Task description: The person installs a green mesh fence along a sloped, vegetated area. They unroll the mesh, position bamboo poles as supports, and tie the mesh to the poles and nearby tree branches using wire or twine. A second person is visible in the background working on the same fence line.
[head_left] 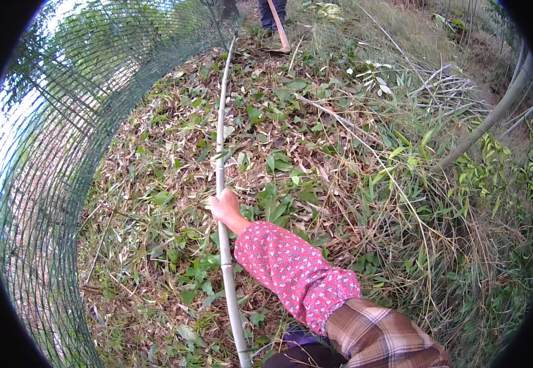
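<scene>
A long pale bamboo pole [220,138] stretches from the lower edge of the picture up to the far end of the ground. My right hand [224,207] is closed around it near the middle of the view. That arm comes in from the lower right, with a pink flowered sleeve cover [291,267] over a brown plaid sleeve [381,331]. Under the hand and pole lie dry leaves and low green plants. My left hand does not show.
A green mesh net [64,184] curves along the left side. At the far end a person [272,13] in dark trousers stands by a hoe [281,30]. Cut branches [453,92] are heaped at the right, near a slanting trunk [493,116]. A thin stick [352,126] crosses the ground.
</scene>
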The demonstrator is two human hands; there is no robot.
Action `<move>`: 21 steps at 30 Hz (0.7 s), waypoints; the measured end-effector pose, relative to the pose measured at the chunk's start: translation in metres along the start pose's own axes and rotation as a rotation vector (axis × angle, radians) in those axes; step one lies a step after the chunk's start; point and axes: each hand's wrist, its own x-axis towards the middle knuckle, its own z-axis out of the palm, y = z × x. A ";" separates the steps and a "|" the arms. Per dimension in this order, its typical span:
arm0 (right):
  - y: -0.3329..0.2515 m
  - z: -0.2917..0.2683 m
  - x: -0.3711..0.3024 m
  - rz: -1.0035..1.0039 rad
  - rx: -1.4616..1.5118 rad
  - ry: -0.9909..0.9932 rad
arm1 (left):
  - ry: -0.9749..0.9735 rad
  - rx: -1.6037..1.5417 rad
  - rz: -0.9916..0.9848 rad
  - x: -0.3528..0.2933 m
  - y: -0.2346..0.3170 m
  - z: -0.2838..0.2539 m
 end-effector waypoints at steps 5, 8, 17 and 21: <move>-0.025 -0.008 -0.010 0.175 0.547 -0.227 | 0.023 -0.013 0.001 -0.001 -0.005 -0.006; -0.033 -0.027 -0.023 0.233 0.707 -0.315 | 0.028 -0.026 0.004 -0.002 -0.005 -0.005; -0.016 -0.027 -0.112 0.110 0.887 -0.401 | -0.005 -0.049 0.030 -0.002 0.002 0.000; 0.001 -0.019 -0.139 0.015 0.646 -0.222 | -0.008 -0.040 0.014 -0.006 -0.001 -0.004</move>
